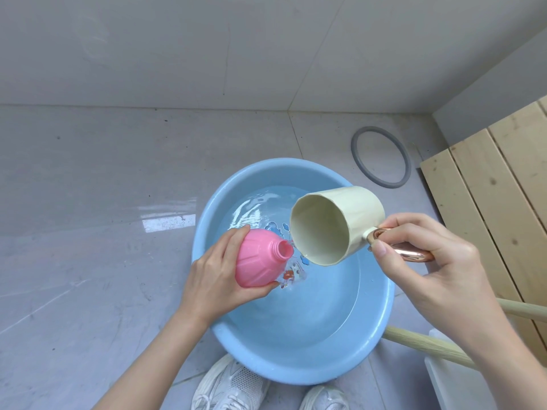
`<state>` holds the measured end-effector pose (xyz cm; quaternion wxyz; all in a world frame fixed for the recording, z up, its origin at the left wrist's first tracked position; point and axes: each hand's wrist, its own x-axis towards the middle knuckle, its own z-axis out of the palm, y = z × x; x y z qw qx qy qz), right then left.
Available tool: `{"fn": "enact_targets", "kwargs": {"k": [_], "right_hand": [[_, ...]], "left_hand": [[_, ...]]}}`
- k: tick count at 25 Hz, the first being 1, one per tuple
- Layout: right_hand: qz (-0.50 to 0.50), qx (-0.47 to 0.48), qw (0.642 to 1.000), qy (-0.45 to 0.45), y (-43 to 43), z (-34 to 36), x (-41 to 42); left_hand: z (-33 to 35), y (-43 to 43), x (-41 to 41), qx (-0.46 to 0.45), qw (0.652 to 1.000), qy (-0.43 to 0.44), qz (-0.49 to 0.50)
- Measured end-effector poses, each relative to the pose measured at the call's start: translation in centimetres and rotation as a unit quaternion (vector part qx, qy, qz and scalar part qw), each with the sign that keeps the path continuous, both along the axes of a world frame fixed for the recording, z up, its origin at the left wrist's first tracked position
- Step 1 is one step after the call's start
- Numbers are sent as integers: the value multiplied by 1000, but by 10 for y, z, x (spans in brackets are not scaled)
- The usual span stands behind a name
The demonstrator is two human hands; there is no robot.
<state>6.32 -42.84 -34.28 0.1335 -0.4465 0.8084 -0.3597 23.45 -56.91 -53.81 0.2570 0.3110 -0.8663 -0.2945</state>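
Over the blue basin (225, 190), our left hand (213, 270) wraps its fingers round the belly of the pink bottle (257, 258), which lies tilted and capless, its neck pointing away from those fingers toward the mug (349, 211). What the bottle holds we cannot tell. Below both sets of fingers the basin holds shallow water. We judge that we are filling the bottle: the mug's lip hangs just beside the neck, with a little water pooled at its low edge. Our right hand (429, 261) grips the mug's coppery handle (411, 255), thumb on top. Next we would tip the mug further, aiming the stream into the narrow neck.
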Motion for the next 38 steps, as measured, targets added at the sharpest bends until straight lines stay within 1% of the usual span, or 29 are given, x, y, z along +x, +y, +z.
{"fn": "enact_targets", "kwargs": {"k": [6,31,38], "right_hand": [[6,3,1000,5,-1,1,1],[34,14,993,114,-5,9,7],[37,13,990,134,-6,13,8]], "left_hand": [[1,0,0,0,1000,3,3],[3,0,-1,-5,1000,13,7],[0,0,-1,0,1000,3,7]]}}
